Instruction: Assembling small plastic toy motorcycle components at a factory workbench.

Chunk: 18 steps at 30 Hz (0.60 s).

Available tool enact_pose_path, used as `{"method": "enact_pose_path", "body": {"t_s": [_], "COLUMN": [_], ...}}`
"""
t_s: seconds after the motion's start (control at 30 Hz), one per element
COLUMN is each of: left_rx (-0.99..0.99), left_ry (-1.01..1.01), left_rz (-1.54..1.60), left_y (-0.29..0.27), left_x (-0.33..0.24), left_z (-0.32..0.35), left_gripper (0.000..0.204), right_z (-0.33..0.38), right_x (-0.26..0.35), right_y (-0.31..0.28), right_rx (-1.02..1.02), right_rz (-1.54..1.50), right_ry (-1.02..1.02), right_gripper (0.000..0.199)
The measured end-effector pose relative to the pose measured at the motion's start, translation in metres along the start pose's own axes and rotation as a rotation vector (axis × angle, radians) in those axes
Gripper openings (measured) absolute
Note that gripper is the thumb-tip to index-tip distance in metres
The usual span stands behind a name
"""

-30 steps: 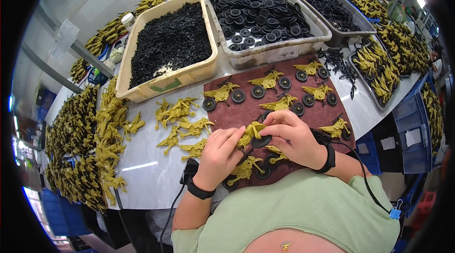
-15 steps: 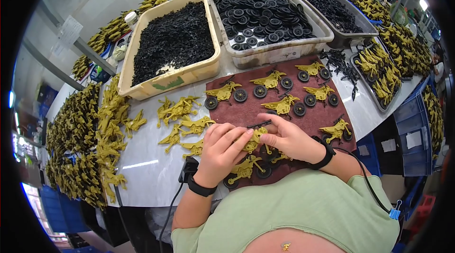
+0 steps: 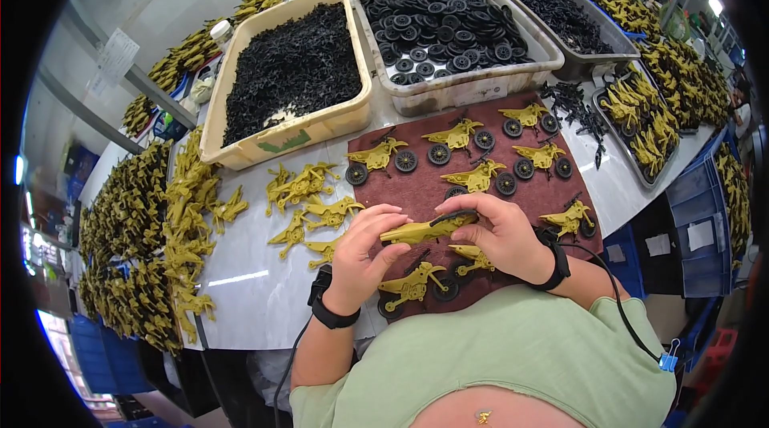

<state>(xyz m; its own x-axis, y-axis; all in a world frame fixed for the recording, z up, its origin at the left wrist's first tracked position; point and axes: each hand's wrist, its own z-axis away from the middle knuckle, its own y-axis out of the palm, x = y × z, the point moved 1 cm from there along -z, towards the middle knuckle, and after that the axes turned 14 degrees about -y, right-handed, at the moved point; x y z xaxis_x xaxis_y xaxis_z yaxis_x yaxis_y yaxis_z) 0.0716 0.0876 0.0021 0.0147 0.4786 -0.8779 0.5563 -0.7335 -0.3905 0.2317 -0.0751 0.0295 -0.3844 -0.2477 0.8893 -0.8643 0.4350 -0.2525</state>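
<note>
1. The left hand (image 3: pixel 364 250) lay palm down over the near edge of the dark red mat (image 3: pixel 416 187), its forearm rising from the lower edge with a black wristband just behind the wrist.
2. Its thumb and curled fingers pinched the left end of a yellow toy motorbike body (image 3: pixel 420 230), which was held level just above the mat, between the two hands.
3. The right hand (image 3: pixel 505 237) came in from the right, wrist bent inward, a black band with a cable around it.
4. Its fingers arched over the right end of the body, and thumb and forefinger were pressed on a thin black part (image 3: pixel 455 216) lying along the body's top edge.
5. Both hands were closed on the piece and nearly touched each other.
6. Just below the hands lay a finished toy motorbike (image 3: pixel 416 284) with black wheels, flat on the mat.
7. More wheeled bikes stood in rows on the far part of the mat.
8. Loose yellow bodies (image 3: pixel 304 203) lay on the white table (image 3: pixel 248 292) to the left.
9. Beyond the mat stood a cream bin (image 3: pixel 280 139) of small black parts and a grey bin (image 3: pixel 465 87) of black wheels.
</note>
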Motion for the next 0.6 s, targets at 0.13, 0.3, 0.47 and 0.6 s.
{"method": "enact_pose_path", "body": {"t_s": [0.13, 0.3, 0.47, 0.6], "left_rx": [-0.031, -0.081, -0.173, -0.132], "left_ry": [0.023, -0.069, -0.382, -0.605], "left_rz": [0.020, -0.033, 0.057, -0.082], "left_y": [0.000, 0.000, 0.000, 0.000], "left_x": [0.003, 0.010, 0.028, 0.033], "left_z": [0.000, 0.001, 0.000, 0.000], "left_gripper": [0.029, 0.024, 0.017, 0.021], "right_z": [0.001, -0.005, -0.012, -0.006], "right_x": [-0.005, -0.013, -0.014, -0.016], "right_y": [0.001, 0.009, -0.007, -0.020], "right_rx": [0.016, 0.070, -0.142, -0.136], "right_rz": [0.018, 0.063, 0.306, 0.234], "right_ry": [-0.026, 0.032, -0.187, -0.136], "right_gripper": [0.032, 0.038, 0.045, 0.039]}}
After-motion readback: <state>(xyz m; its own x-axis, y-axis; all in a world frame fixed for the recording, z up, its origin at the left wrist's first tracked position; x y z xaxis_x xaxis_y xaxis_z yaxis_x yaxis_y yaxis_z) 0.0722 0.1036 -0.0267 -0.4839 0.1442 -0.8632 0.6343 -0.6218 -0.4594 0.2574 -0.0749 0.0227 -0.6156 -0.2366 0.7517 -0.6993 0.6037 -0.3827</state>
